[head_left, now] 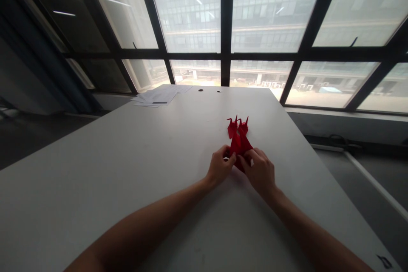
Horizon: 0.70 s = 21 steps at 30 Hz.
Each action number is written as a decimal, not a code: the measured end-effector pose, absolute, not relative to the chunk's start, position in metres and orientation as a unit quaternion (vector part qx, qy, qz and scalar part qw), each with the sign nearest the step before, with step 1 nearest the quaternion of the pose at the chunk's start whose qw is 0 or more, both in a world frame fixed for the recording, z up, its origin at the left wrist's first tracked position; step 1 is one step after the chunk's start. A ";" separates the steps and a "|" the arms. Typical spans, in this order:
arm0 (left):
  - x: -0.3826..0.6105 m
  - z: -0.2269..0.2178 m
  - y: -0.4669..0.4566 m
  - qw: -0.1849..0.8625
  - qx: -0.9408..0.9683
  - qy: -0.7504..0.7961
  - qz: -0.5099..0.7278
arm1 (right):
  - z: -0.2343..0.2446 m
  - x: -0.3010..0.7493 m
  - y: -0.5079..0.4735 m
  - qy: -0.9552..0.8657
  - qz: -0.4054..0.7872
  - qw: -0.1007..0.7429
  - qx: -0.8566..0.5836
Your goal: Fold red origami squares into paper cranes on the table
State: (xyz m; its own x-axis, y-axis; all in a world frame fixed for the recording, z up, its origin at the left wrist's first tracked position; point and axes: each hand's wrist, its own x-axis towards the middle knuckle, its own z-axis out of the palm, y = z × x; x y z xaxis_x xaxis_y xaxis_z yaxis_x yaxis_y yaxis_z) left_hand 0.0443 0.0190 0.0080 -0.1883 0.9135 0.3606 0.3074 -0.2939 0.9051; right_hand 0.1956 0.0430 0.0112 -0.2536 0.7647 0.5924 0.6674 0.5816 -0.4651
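Note:
A piece of folded red origami paper (239,146) is held between both hands, with pointed flaps rising from its top. My left hand (221,162) pinches its left side between thumb and fingers. On the right side, my right hand (259,167) is closed on the same paper, thumb and index finger near its lower middle. Just behind it stand two finished red paper cranes (232,127), (244,126), side by side on the white table, their necks and tails pointing up. Their lower parts are partly covered by the held paper.
White sheets of paper (159,94) lie at the far left of the white table (127,170), with a dark pen-like strip (160,103) on them. A small dark object (384,261) sits at the near right corner. Large windows (225,17) rise beyond the far edge.

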 end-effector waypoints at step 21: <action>0.039 0.002 0.024 0.259 0.514 0.576 0.580 | 0.007 0.201 0.064 -0.679 0.300 0.482 -0.465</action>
State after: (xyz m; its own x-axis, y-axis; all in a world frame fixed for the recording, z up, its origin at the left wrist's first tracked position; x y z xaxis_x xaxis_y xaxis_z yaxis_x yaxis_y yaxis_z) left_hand 0.0395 0.0244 0.0018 -0.3373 0.8930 0.2981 0.2914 -0.2021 0.9350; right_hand 0.2012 0.0637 0.0073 -0.1028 0.9212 0.3753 0.3434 0.3870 -0.8557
